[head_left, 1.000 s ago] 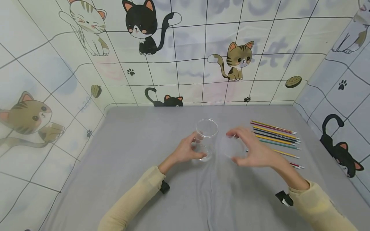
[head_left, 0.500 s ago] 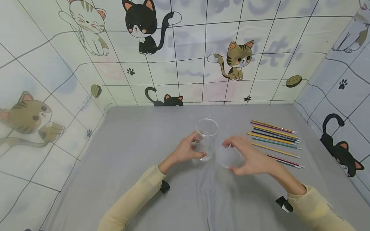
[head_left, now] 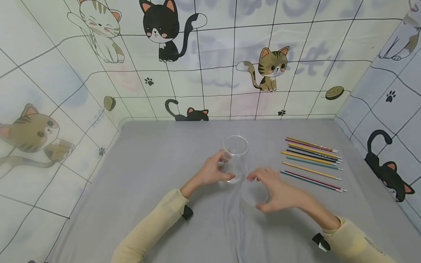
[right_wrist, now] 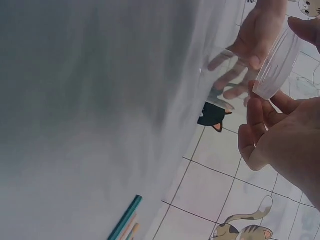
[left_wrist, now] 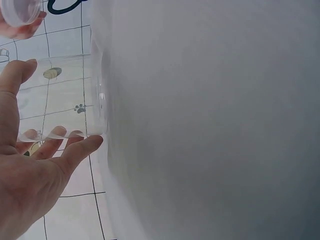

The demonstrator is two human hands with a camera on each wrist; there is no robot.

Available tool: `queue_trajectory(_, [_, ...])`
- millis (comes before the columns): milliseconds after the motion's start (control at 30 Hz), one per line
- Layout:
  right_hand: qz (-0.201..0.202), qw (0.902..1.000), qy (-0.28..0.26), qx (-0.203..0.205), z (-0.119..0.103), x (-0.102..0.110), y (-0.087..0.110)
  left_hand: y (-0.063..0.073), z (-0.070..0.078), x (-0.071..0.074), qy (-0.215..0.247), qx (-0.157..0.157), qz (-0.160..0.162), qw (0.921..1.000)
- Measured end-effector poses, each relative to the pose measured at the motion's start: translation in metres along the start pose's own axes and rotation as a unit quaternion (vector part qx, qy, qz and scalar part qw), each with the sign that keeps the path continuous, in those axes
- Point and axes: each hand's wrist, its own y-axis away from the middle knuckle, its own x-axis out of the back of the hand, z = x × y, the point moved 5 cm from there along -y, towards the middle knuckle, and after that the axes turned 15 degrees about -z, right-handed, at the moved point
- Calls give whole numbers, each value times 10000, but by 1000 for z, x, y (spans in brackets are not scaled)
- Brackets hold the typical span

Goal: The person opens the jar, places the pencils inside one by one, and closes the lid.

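Note:
A clear cylindrical jar (head_left: 237,155) stands upright on the grey cloth, its round top uncovered. My left hand (head_left: 211,171) grips it from the left, low on its side; in the left wrist view, thumb and fingers spread around the jar (left_wrist: 60,97) near its base. To the right, my right hand (head_left: 279,190) holds a round see-through lid (head_left: 254,194) by its edge, in front and right of the jar. In the right wrist view the lid (right_wrist: 278,64) is pinched between thumb and fingers, tilted on edge, with the left hand and jar behind it.
Several pencils (head_left: 312,157) in yellow, teal, dark and red lie in a loose row at the right of the grey cloth (head_left: 158,153). A cat-print curtain (head_left: 217,80) rises behind and at both sides of the table.
My right hand has moved left and toward me with the lid, away from the pencils, uncovering the nearest ones. The left hand and jar have stayed in place.

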Motion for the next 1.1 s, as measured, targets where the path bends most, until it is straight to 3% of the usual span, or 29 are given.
queue_trajectory(333, [-390, 9992, -80, 89, 0, -23, -2, 1, 0, 0, 53, -24, -4, 10000])
queue_trajectory(1100, [-899, 9958, 14, -144, -2, -39, -5, 1, 0, 0, -14, -22, -25, 10000])
